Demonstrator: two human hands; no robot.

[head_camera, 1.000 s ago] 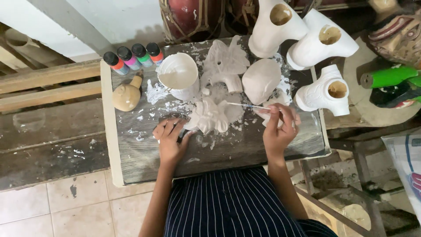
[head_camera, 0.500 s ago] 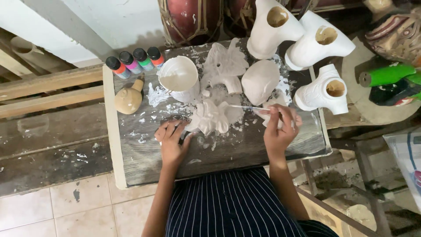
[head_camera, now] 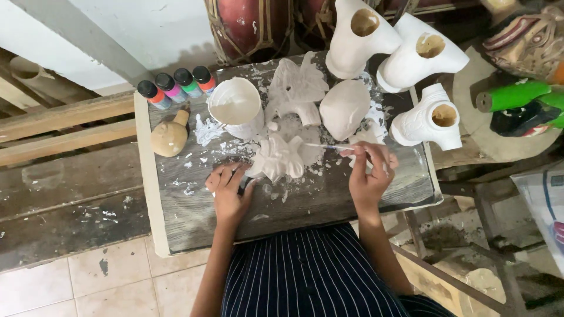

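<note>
A small white figure (head_camera: 281,158) is lying near the middle of the counter (head_camera: 305,202), with white paint splashed around it. It is being painted white, and that seems to be the step in hand. The figure is touched and steadied at its left side by the left hand (head_camera: 228,191), whose fingers are spread flat on the counter. A thin brush (head_camera: 329,147) is pinched in the closed fingers of the right hand (head_camera: 369,176), and its tip is pointed at the figure.

Just behind the figure a white cup of paint (head_camera: 236,107) is standing. More paint will probably be needed soon, so the brush would have to be dipped there with care.

Other white pieces (head_camera: 343,108) are set further back. Four little paint bottles (head_camera: 175,87) are lined up at the far left, beside a tan wooden figure (head_camera: 169,138).
</note>
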